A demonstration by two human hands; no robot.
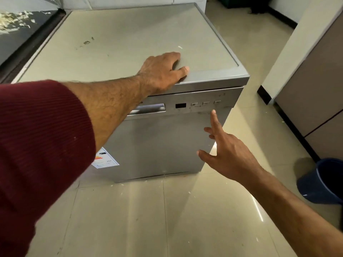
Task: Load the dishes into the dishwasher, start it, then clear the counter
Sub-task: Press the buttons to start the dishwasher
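A silver freestanding dishwasher (163, 141) stands on the tiled floor with its door closed. Its control strip carries a dark display (180, 105) and three small buttons (206, 103), with a recessed handle (148, 109) to their left. My left hand (161, 71) rests flat on the front edge of the dishwasher's top, holding nothing. My right hand (224, 149) hovers in front of the door with fingers spread. Its index fingertip points up just below the buttons, at the panel's lower edge. No dishes are in view.
A dark counter (16, 34) strewn with pale scraps sits at the far left beside the dishwasher. A blue bucket (323, 180) stands on the floor at the right. A brown cabinet (315, 101) lines the right side. Small scraps litter the floor tiles.
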